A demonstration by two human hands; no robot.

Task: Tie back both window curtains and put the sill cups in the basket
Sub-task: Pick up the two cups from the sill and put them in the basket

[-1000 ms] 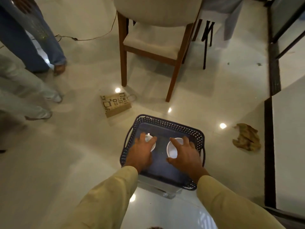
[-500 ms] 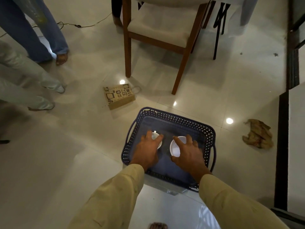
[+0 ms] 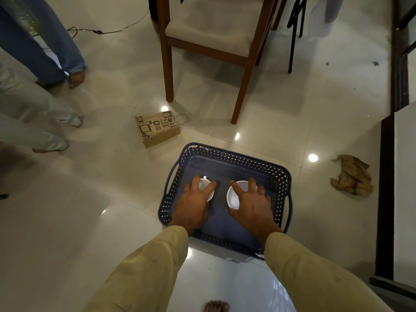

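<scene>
My left hand [image 3: 191, 206] in the blue perforated basket [image 3: 225, 152] on the floor [image 3: 90, 221], grip curled over a handled white cup [image 3: 206, 184], my right hand [image 3: 252, 208] beside it, grip clasping the rim of a wider white cup [image 3: 234, 198]

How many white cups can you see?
2. Both are in the blue basket: the left cup under the left hand, the right cup under the right hand. The hands hide part of the basket floor.
</scene>
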